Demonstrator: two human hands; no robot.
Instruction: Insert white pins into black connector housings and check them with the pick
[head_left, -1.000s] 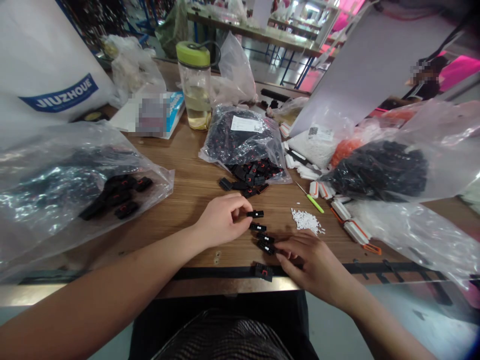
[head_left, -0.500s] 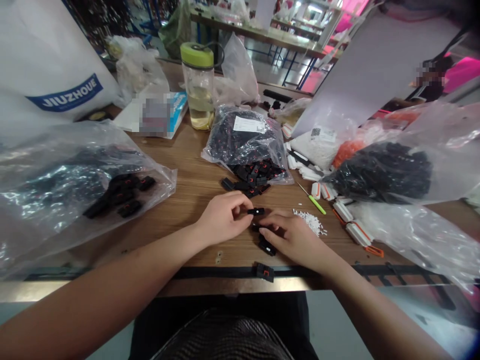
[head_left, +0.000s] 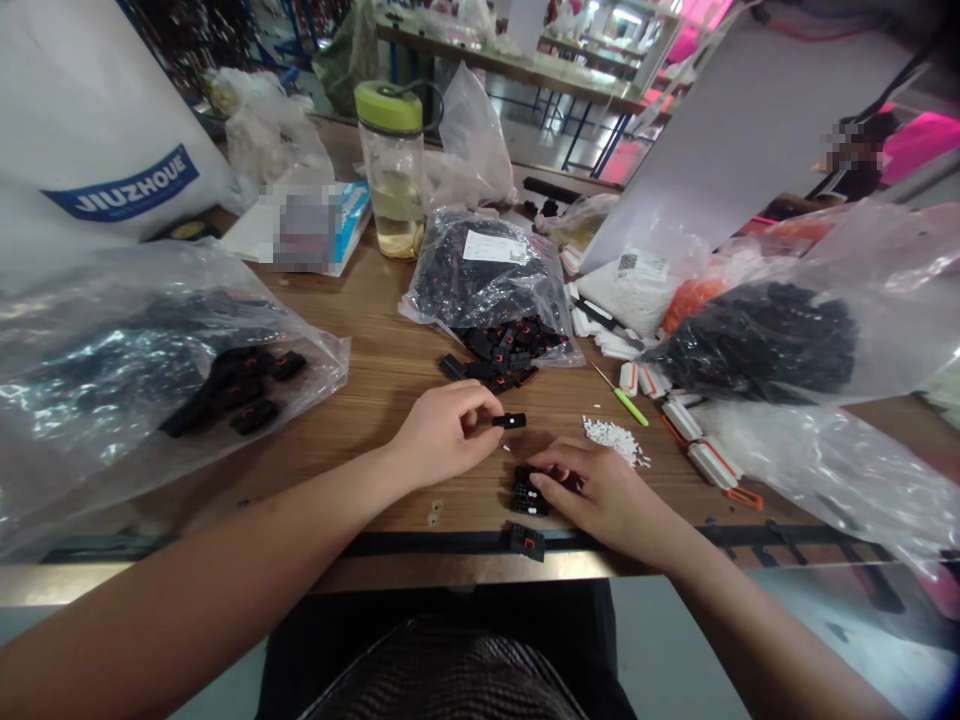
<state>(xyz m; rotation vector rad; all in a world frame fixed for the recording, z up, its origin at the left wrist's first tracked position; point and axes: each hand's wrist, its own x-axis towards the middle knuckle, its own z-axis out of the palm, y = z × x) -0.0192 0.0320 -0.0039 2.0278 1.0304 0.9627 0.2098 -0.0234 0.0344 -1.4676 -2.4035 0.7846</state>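
Note:
Between the thumb and fingers of my left hand (head_left: 448, 432) is a small black plastic connector (head_left: 512, 421) with a white dot on its face. My right hand (head_left: 600, 492) curls over black connectors (head_left: 529, 500) on the wooden table, its thumb and fingertips gripping the upper one. White spots show on these too. One more black connector (head_left: 528, 542), with an orange-red clip, lies by the table's front edge. A single white plug (head_left: 505, 448) rests between my hands, and a heap of small white plugs (head_left: 616, 440) lies to the right of them.
An open bag of black connectors (head_left: 487, 275) spills parts ahead of my hands. Another clear bag (head_left: 247, 390) lies left. A green-handled pick (head_left: 630, 406), white-and-orange parts (head_left: 712, 462) and bags (head_left: 772, 340) lie right. A green-lidded bottle (head_left: 391, 190) stands behind.
My right hand has drawn back from the connector in my left hand, down to the connectors on the table. These now sit lined up together. A loose white plug has come into sight.

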